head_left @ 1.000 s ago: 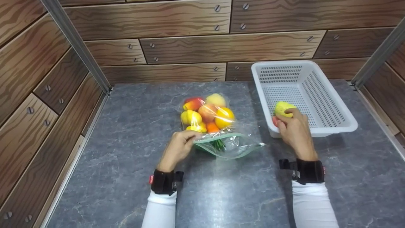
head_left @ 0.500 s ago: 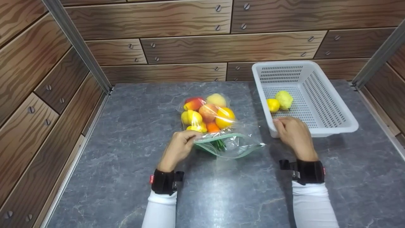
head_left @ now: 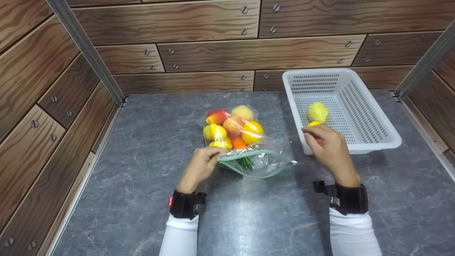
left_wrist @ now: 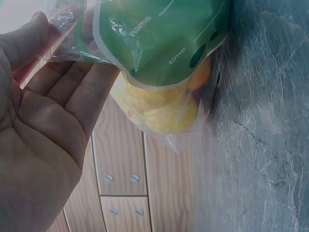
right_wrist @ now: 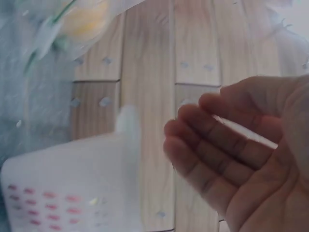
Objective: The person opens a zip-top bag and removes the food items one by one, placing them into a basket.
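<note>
My left hand (head_left: 199,164) pinches the left end of a clear zip bag (head_left: 265,167) by its green-edged mouth, which gapes toward me. The bag lies on the table, holding several fruits: an orange (head_left: 252,132), a peach (head_left: 233,126), a red-yellow mango (head_left: 218,116) and yellow ones. Green stems (head_left: 246,163) show near its opening. Over the near left corner of a white basket (head_left: 385,145) hovers my right hand (head_left: 330,147), its fingers loosely bent and holding nothing in the right wrist view. Inside are a bumpy yellow-green fruit (head_left: 317,112), a partly hidden yellow fruit (head_left: 314,123) and something red (head_left: 319,141).
The grey marbled table (head_left: 142,213) carries the bag at its middle and the basket at its back right. Wood-patterned walls (head_left: 209,53) with metal corner posts (head_left: 89,53) enclose the back and both sides.
My right hand has left the yellow-green fruit, which now sits farther back in the basket, and has risen slightly. The yellow fruit has shifted toward the hand. My left hand and the bag stay put.
</note>
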Demonstrator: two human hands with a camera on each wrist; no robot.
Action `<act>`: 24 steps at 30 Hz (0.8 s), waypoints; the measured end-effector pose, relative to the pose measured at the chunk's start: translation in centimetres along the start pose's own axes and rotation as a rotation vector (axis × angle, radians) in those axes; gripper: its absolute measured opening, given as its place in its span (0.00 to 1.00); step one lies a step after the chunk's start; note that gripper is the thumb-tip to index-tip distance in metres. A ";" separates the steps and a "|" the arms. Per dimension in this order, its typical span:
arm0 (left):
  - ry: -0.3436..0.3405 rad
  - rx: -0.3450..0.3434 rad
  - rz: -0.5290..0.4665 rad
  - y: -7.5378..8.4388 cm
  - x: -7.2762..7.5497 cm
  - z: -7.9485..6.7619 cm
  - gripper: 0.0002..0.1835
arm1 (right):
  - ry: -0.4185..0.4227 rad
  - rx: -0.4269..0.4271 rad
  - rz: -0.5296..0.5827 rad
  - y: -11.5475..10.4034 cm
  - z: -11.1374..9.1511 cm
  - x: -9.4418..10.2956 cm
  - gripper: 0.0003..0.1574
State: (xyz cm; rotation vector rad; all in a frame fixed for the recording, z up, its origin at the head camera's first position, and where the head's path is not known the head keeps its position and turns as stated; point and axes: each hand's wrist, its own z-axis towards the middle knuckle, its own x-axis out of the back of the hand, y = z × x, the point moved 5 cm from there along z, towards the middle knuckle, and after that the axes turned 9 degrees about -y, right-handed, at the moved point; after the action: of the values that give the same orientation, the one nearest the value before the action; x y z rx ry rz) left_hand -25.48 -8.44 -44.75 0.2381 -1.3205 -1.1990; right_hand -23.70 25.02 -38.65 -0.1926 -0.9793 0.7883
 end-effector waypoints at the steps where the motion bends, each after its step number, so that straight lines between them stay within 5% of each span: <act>1: 0.000 -0.001 -0.001 0.0 0.0 0.0 0.08 | 0.007 0.032 0.009 -0.6 0.0 0.1 0.11; 15: 0.000 -0.005 -0.001 0.1 0.0 0.0 0.08 | -0.125 0.350 0.134 -6.7 -0.3 -0.9 0.14; 24: -0.003 -0.014 -0.007 0.1 -0.1 0.1 0.08 | -0.240 0.395 0.156 -8.3 -0.8 -3.3 0.15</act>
State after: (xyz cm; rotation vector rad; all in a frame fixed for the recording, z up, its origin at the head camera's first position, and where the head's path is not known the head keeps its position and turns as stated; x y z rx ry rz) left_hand -25.44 -8.29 -44.71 0.2311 -1.3147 -1.2141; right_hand -19.84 17.02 -37.25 0.1740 -1.0195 1.1508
